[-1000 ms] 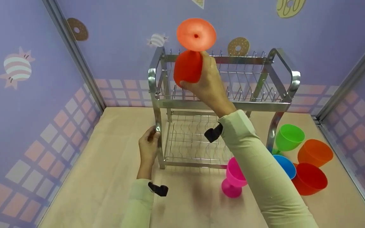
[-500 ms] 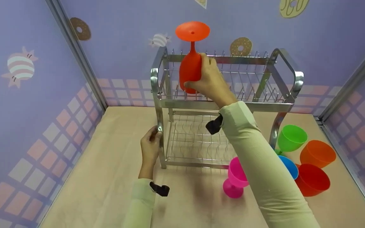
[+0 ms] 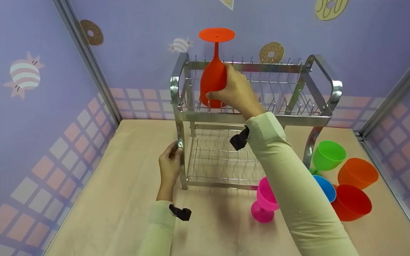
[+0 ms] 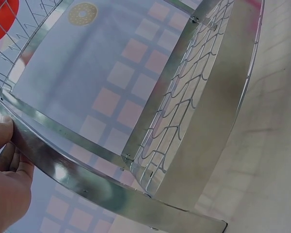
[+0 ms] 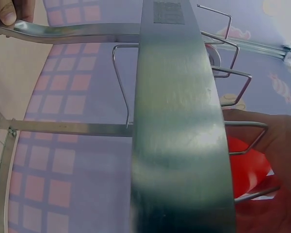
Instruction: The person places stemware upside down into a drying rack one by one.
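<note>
My right hand (image 3: 238,87) grips a red goblet (image 3: 213,80) by its bowl. The goblet is upside down, foot on top, its rim low among the wires at the left of the upper tier. Thumb in front and fingers behind hold the bowl. A two-tier metal dish rack (image 3: 251,118) stands on the table. With thumb and fingers my left hand (image 3: 169,161) pinches its front left leg; the left wrist view shows the thumb on the metal leg (image 4: 63,170). In the right wrist view a metal rail (image 5: 179,121) covers part of the red goblet (image 5: 246,167).
Right of the rack stand a green goblet (image 3: 329,155), an orange goblet (image 3: 357,173), a blue goblet (image 3: 324,187) and another red goblet (image 3: 351,202). A pink goblet (image 3: 263,209) stands at the front, partly behind my right sleeve. Patterned walls enclose the table.
The red goblet has tipped from slanted to nearly upright upside down and come lower into the upper tier. My right hand still holds it; the left hand keeps its grip on the rack leg.
</note>
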The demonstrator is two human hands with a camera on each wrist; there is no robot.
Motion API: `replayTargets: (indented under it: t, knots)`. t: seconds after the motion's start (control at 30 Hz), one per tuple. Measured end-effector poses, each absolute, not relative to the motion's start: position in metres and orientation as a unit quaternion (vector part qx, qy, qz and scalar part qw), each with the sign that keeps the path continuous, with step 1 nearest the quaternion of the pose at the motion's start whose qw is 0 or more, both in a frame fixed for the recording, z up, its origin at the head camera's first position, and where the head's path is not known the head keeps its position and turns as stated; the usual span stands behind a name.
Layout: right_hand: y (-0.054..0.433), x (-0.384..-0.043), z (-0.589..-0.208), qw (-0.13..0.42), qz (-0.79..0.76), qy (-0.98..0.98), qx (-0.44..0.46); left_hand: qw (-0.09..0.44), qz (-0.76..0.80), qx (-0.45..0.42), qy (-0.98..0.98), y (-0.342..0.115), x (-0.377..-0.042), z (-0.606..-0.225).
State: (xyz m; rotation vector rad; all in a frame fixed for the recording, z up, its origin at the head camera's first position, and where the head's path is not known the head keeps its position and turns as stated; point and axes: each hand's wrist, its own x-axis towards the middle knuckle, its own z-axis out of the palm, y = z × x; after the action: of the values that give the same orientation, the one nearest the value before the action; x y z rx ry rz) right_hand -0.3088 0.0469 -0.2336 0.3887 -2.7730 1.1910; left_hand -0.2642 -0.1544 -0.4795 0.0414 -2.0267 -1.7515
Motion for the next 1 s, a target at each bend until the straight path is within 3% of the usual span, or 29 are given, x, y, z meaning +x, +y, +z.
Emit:
replayTargets:
  t: [0.2, 0.47, 1.0]
  knots:
    - [0.047, -0.308, -0.230, 0.017, 0.390, -0.913, 0.116, 0.220, -0.637, 0.008, -0.739, -0.154, -0.262, -0.478]
    - [0.048, -0.306, -0.231, 0.016, 0.382, -0.917, 0.115, 0.229, -0.637, 0.012, -0.736, -0.154, -0.263, -0.478]
    - [0.059, -0.296, -0.237, 0.070, 0.370, -0.915, 0.143, 0.227, -0.629, 0.025, -0.743, -0.151, -0.256, -0.466]
